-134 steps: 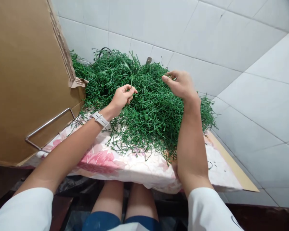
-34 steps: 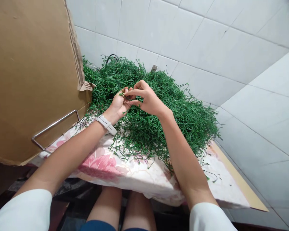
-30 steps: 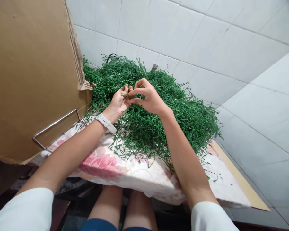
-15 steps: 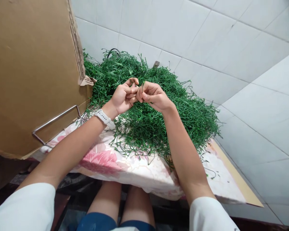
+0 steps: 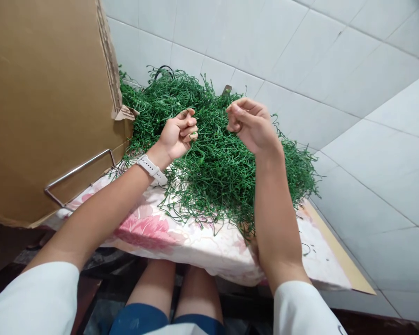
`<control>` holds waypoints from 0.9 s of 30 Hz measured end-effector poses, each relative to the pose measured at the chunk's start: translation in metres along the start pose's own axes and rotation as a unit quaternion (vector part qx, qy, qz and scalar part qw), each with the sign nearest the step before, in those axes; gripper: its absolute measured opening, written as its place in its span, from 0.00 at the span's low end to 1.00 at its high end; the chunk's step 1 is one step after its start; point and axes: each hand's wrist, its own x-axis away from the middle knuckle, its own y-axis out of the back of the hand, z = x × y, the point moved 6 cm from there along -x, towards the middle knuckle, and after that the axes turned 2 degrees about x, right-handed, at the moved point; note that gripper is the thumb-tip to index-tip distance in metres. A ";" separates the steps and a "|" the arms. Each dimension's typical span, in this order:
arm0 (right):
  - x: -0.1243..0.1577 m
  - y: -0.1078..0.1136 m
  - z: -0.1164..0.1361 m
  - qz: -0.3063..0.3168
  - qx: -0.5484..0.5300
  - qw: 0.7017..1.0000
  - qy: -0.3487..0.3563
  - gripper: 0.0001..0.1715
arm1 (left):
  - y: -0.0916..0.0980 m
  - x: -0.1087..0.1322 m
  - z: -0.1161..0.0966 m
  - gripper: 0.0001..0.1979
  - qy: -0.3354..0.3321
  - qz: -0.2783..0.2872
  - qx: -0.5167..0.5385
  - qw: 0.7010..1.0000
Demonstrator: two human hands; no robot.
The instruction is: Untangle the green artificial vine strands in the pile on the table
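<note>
A big tangled heap of thin green plastic strands (image 5: 216, 158) lies on a board covered with a pink floral cloth (image 5: 181, 237). My left hand (image 5: 178, 134), with a white watch on the wrist, hovers over the heap with its fingers curled round a green strand. My right hand (image 5: 251, 123) is raised a little to the right of it, thumb and fingers pinched together; a very thin strand may be in the pinch, but I cannot make it out.
A tall brown cardboard sheet (image 5: 45, 102) stands at the left with a metal handle (image 5: 78, 172) before it. White tiled walls (image 5: 335, 93) close the back and right. My knees show under the board's near edge.
Half a second ago both hands met fingertip to fingertip over the heap. They have since parted: my right hand moved up and to the right, my left stayed nearly in place.
</note>
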 end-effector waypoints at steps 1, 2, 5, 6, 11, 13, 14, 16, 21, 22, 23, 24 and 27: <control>0.000 0.010 -0.005 -0.016 0.028 0.999 -0.008 0.17 | 0.002 -0.001 -0.001 0.16 -0.007 -0.007 0.011 1.000; 0.000 0.020 -0.012 -0.033 0.070 0.997 -0.020 0.16 | 0.004 -0.003 -0.001 0.15 -0.013 -0.014 0.020 1.000; 0.004 0.046 -0.029 -0.091 0.279 0.954 -0.065 0.18 | 0.008 -0.005 -0.001 0.15 -0.025 -0.032 0.040 0.998; 0.005 0.051 -0.033 -0.106 0.351 0.927 -0.074 0.20 | 0.008 -0.005 0.000 0.15 -0.026 -0.038 0.045 0.998; 0.006 0.032 -0.023 -0.053 0.394 0.917 -0.021 0.30 | 0.007 -0.003 0.002 0.14 -0.032 -0.050 0.046 0.997; 0.004 0.010 -0.010 0.022 0.288 0.957 0.009 0.33 | 0.006 -0.002 0.003 0.14 -0.036 -0.051 0.039 0.997; 0.004 -0.002 -0.005 0.059 0.237 0.970 0.017 0.34 | 0.006 -0.003 0.004 0.14 -0.038 -0.049 0.036 0.997; 0.004 -0.022 0.005 0.113 0.166 0.979 0.032 0.33 | 0.006 -0.003 0.006 0.14 -0.041 -0.046 0.030 0.998; 0.001 -0.052 0.012 0.137 0.053 0.983 0.106 0.23 | 0.008 -0.005 0.009 0.13 -0.043 -0.032 0.015 0.998; 0.000 -0.055 0.011 0.141 0.016 0.984 0.111 0.23 | 0.008 -0.005 0.009 0.13 -0.041 -0.024 0.011 0.999; 0.000 -0.059 0.009 0.147 -0.024 0.983 0.109 0.23 | 0.007 -0.005 0.009 0.13 -0.040 -0.016 0.008 0.999; 0.000 -0.061 0.008 0.153 -0.066 0.981 0.102 0.23 | 0.006 -0.005 0.009 0.13 -0.035 -0.006 0.002 0.999; 0.000 -0.066 0.004 0.158 -0.171 0.969 0.084 0.21 | 0.001 -0.004 0.009 0.14 -0.018 0.030 -0.031 0.999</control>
